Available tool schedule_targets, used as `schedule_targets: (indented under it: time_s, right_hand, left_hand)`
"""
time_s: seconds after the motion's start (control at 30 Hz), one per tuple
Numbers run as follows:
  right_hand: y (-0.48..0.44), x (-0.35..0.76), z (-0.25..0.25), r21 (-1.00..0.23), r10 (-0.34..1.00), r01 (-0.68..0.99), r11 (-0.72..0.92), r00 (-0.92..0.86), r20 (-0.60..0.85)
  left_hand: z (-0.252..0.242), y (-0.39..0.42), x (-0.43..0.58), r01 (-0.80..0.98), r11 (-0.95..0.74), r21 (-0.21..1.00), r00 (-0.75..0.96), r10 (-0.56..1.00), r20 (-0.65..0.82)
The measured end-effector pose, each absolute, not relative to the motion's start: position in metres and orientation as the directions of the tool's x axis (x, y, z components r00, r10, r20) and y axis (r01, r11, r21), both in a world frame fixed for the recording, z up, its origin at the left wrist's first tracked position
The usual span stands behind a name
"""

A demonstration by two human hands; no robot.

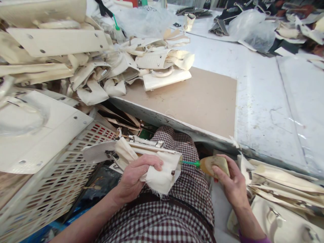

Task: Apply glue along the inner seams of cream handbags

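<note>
My left hand (138,173) is closed on a cream bag piece (164,172) with a frayed cloth edge and small metal fittings, held above my lap. In my right hand (233,182) is a yellowish squeeze bottle (212,165) with a long green nozzle (191,163). The bottle lies sideways, and its nozzle tip is at the right edge of the bag piece; whether it touches, I cannot tell. My right fingers wrap around the bottle's body.
A brown board (205,98) lies on the white table (265,87). Cream bag parts (68,42) are heaped at the left. A white plastic basket (60,179) stands left of my lap. More cream pieces (280,192) lie at the right. Plastic bags (253,28) sit farther back.
</note>
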State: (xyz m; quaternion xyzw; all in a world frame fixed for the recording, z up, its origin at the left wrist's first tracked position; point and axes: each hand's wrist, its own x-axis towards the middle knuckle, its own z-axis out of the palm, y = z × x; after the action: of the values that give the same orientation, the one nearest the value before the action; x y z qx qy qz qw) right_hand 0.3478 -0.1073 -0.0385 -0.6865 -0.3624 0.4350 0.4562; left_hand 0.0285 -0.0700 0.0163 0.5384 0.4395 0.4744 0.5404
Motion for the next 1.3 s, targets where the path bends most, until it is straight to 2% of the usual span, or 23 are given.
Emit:
schedule_targets:
  time_s: [0.1, 0.27, 0.37, 0.6, 0.77, 0.87, 1.0, 1.17, 1.3]
  right_hand:
    - [-0.101, 0.348, -0.040, -0.941, 0.898, 0.105, -0.321, 0.349, -0.268]
    - [-0.100, 0.347, -0.038, -0.899, 0.882, 0.124, -0.419, 0.290, -0.371]
    - [-0.106, 0.347, -0.037, -0.896, 0.877, 0.114, -0.429, 0.291, -0.383]
    - [-0.112, 0.347, -0.042, -0.939, 0.898, 0.173, -0.296, 0.385, -0.212]
    - [-0.118, 0.352, -0.049, -0.912, 0.949, 0.381, -0.155, 0.313, -0.031]
    - [-0.123, 0.355, -0.047, -0.884, 0.975, 0.458, -0.090, 0.224, 0.017]
    - [-0.126, 0.358, -0.044, -0.871, 0.993, 0.485, -0.076, 0.120, -0.020]
    - [-0.127, 0.357, -0.048, -0.893, 0.964, 0.404, -0.197, 0.246, -0.101]
    - [-0.127, 0.353, -0.044, -0.902, 0.934, 0.298, -0.312, 0.270, -0.233]
  left_hand:
    - [0.015, -0.071, 0.027, -0.029, -0.001, 1.000, 0.151, 0.988, 0.005]
    - [0.012, -0.074, 0.026, -0.018, 0.036, 0.999, 0.152, 0.988, -0.033]
    - [0.011, -0.076, 0.026, -0.043, 0.050, 0.998, 0.153, 0.987, -0.043]
    - [0.009, -0.076, 0.024, -0.028, -0.014, 0.999, 0.152, 0.988, 0.018]
    - [0.006, -0.080, 0.022, -0.052, 0.004, 0.999, 0.159, 0.987, 0.004]
    - [0.006, -0.081, 0.023, -0.042, 0.000, 0.999, 0.162, 0.987, 0.007]
    - [0.006, -0.081, 0.024, -0.024, -0.029, 0.999, 0.172, 0.985, 0.033]
    - [0.001, -0.084, 0.019, 0.045, -0.105, 0.993, 0.193, 0.977, 0.094]
    - [-0.001, -0.087, 0.018, 0.052, -0.116, 0.992, 0.199, 0.975, 0.103]
